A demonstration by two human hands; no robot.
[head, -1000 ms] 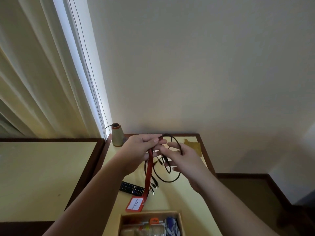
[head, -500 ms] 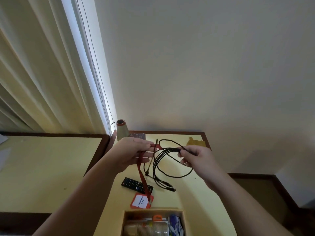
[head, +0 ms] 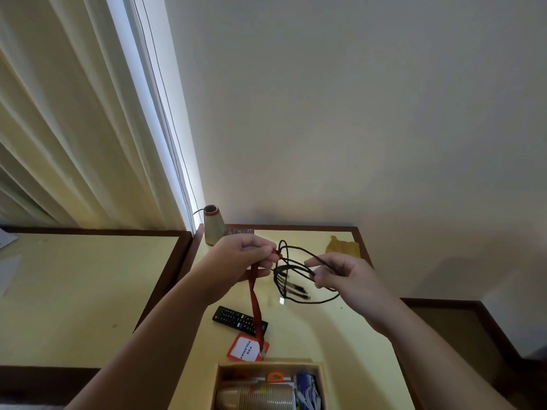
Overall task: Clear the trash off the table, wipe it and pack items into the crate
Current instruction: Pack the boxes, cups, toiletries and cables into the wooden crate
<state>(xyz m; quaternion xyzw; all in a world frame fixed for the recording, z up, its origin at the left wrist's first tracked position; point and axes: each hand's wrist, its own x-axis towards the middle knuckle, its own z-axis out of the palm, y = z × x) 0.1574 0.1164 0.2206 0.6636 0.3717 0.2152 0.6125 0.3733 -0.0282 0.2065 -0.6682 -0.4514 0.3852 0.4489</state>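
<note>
A looped black cable [head: 291, 269] with several plug ends hangs above the yellow table [head: 349, 344]. My right hand [head: 340, 272] grips the loops on their right side. My left hand [head: 239, 255] pinches the top of a red lanyard [head: 255, 300] where it meets the cable. The lanyard hangs down to its red badge holder [head: 248, 347], which lies on the table. The wooden crate [head: 322, 380] stands at the near edge and holds stacked paper cups [head: 256, 396] and small packets.
A black remote [head: 233, 316] lies under the lanyard. A cone of thread [head: 213, 224] stands at the far left corner, beside a dark flat item [head: 239, 231]. A brown crumpled piece [head: 343, 247] lies at the far right. A second table [head: 88, 291] adjoins on the left.
The two hands have drawn apart, the right one pulling the cable loops rightward. The plug ends have lifted off the table. The lanyard still hangs from my left hand.
</note>
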